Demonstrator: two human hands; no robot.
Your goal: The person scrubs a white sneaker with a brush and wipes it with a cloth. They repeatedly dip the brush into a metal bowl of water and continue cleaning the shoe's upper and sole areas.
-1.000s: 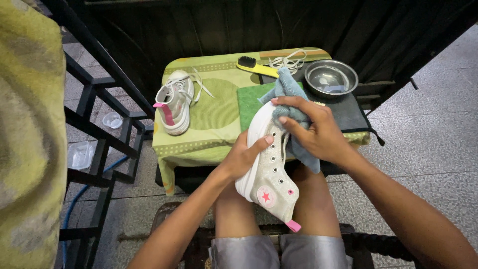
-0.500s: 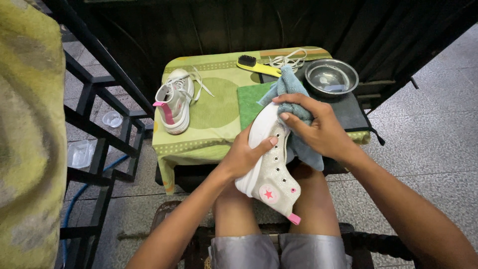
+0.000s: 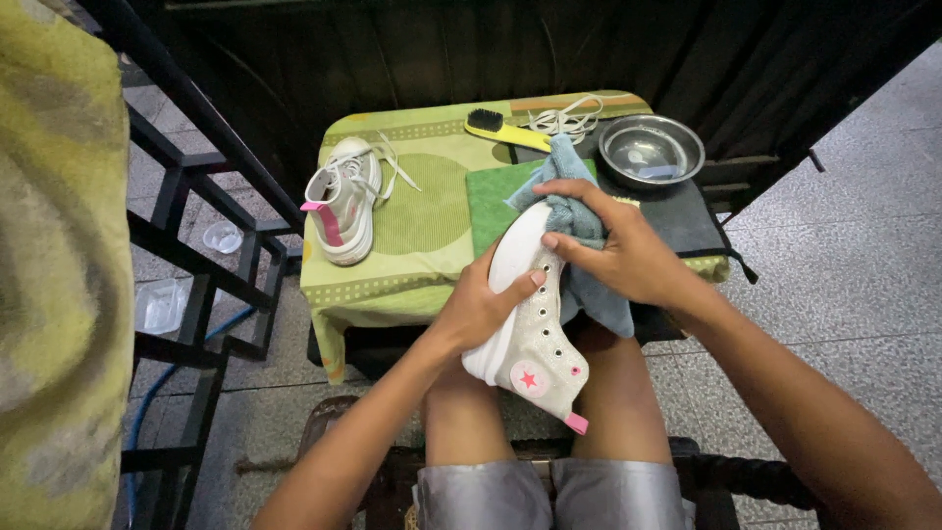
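Observation:
A white high-top sneaker (image 3: 538, 339) with a pink star patch and pink heel tab rests over my knees, toe pointing toward the table. My left hand (image 3: 481, 306) grips its sole side. My right hand (image 3: 616, 250) presses a blue-grey cloth (image 3: 579, 221) against the shoe's toe and upper. The cloth hangs down past the shoe on the right. The matching sneaker (image 3: 343, 196), laced, stands on the table's left part.
A small table with a green cloth (image 3: 422, 226) holds a yellow brush (image 3: 505, 131), loose white laces (image 3: 561, 119), a metal bowl (image 3: 652, 150), a green mat (image 3: 491, 196). A black metal frame (image 3: 196, 206) stands left. Tiled floor lies right.
My right hand with the cloth has shifted slightly along the shoe's toe, and the shoe has tilted a little. The table items are as before.

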